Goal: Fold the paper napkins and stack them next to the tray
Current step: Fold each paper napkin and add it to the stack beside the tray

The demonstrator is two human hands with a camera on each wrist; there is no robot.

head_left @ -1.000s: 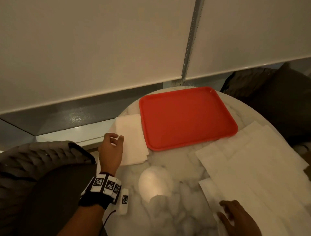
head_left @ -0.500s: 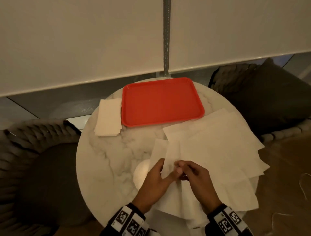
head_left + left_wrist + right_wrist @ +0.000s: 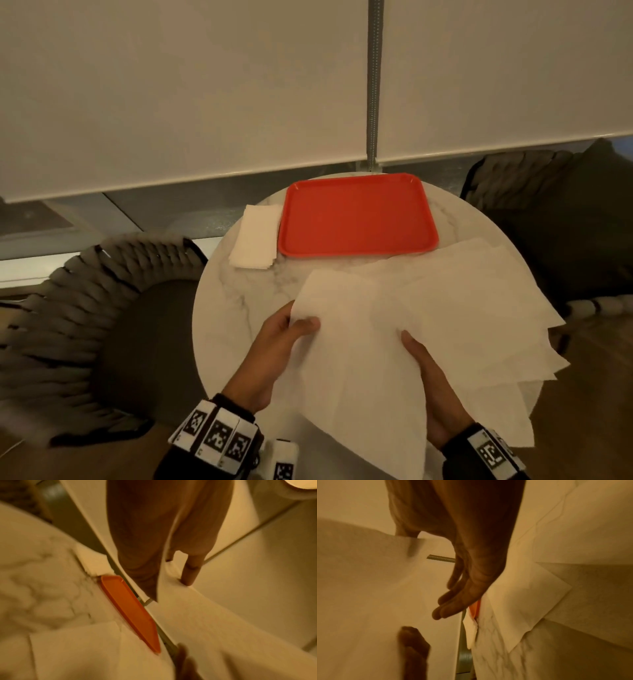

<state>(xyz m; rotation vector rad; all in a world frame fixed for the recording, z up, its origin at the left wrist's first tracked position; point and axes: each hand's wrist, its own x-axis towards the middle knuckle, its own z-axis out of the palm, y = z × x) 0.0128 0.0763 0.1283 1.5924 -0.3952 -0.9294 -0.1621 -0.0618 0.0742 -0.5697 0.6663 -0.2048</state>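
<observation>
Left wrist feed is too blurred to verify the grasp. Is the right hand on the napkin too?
Observer: Yes. In the head view the right hand holds the napkin at its right side, thumb on top; the left hand pinches its left edge.
Operator: Is the stack neat?
Observer: Roughly. The stack left of the tray shows several layers, with the near edges slightly staggered.
Operator: How much is left to fold?
Observer: A pile of overlapping unfolded sheets covers the right of the table and overhangs its right edge.
</observation>
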